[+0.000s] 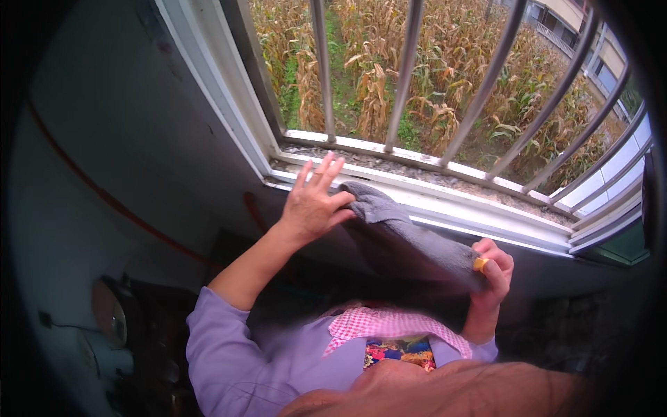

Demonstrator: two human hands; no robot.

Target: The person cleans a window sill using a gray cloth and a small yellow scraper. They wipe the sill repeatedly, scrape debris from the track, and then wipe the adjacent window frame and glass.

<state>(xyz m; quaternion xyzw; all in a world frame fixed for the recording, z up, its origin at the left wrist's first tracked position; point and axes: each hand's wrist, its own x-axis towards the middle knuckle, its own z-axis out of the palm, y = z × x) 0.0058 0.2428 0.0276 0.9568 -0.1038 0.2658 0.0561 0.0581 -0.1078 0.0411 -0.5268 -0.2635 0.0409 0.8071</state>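
A grey cloth point(417, 237) hangs between my two hands, just inside the window. My left hand point(315, 203) pinches its upper left corner between thumb and a finger, while the other fingers spread over the white window frame point(458, 206). At the cloth's other end, my right hand point(495, 268) grips the edge. A small yellow piece point(480, 265) shows by the right thumb; whether it belongs to the cloth I cannot tell. The lower part of the cloth hangs in shadow. Dirt and grit lie in the sill channel point(375, 160) beyond the frame.
Metal bars point(406, 78) stand across the window, with dry corn plants point(375, 94) and a building point(560, 23) outside. A red hose or pipe point(109, 195) runs along the wall at left. Below it, a round mirror-like object point(110, 313) stands in the dim room.
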